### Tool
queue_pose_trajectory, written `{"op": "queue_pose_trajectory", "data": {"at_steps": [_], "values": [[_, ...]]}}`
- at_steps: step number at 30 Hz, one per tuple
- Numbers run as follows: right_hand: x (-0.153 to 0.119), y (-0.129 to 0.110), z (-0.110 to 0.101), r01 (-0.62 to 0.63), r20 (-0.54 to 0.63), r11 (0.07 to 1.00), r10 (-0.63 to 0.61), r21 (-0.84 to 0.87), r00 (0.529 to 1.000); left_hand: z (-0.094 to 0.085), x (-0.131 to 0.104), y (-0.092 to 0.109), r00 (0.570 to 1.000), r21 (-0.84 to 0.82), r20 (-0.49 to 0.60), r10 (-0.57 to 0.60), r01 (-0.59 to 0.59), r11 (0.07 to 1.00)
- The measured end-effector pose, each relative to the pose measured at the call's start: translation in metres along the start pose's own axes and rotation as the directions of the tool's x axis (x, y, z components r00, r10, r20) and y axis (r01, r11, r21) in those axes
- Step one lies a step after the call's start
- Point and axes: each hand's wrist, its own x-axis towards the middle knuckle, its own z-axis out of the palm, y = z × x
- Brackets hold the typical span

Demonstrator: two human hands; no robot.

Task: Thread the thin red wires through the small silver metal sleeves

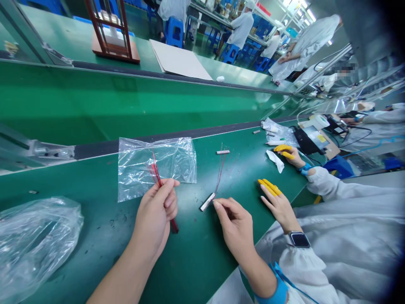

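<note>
Red wires [155, 172] are bunched in the left hand [156, 211], which is curled round them, their tops over the clear bag [181, 162]. Right of that bag, the right hand [236, 223] pinches one end of a little block [207, 202]. I worry a hard tug might pull its thin wires [219, 175] loose.

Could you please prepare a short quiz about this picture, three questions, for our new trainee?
1. What does the left hand of the camera wearer hold?
2. True or false: the neighbour's hand with a watch wears yellow finger covers.
3. Which of these is nearest to the camera wearer's right hand?
a) a blue stool
b) the small block, black and white
c) the flat pale sheet

Key:
1. A bundle of red wires.
2. True.
3. b
</note>
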Motion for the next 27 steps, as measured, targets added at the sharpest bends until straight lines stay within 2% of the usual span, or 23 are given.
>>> {"op": "queue_pose_trajectory", "data": {"at_steps": [22, 27], "values": [[-0.0010, -0.0006, 0.0023, 0.031, 0.010, 0.997, -0.030, -0.066, 0.999, -0.0009, -0.0005, 0.0007, 1.000, 0.003, -0.013, -0.003, 0.003, 1.000], [-0.0034, 0.0032, 0.0025, -0.011, -0.017, 1.000, 0.010, -0.013, 1.000, 0.0003, 0.0007, 0.0015, 1.000, -0.008, -0.014, -0.001, 0.001, 1.000]]}}
